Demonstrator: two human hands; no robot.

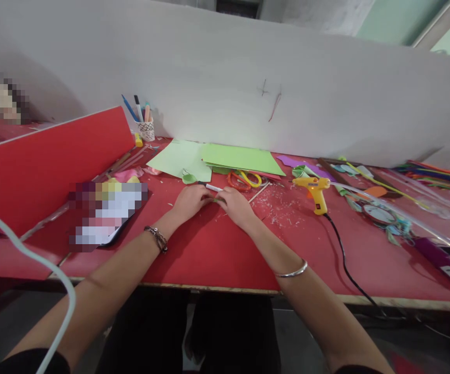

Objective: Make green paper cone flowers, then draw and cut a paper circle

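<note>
My left hand (190,201) and my right hand (235,205) meet over the red tabletop (217,249), thumbs and fingertips drawn together. A small green piece (216,199), apparently paper, shows between the fingertips; most of it is hidden. A white marker (214,187) with a black end crosses just beyond the fingers; I cannot tell whether they grip it or it lies behind them. Past the hands are scissors with yellow handles (253,179), an orange-red loop (238,181) and a small green cutout (188,178).
Green paper sheets (244,157) lie near the white partition (225,78). On the right are a yellow glue gun (315,192) with a black cord and a purple device (445,259). A pen cup (146,129) and red board (65,161) stand left. A white cable (63,275) hangs in front.
</note>
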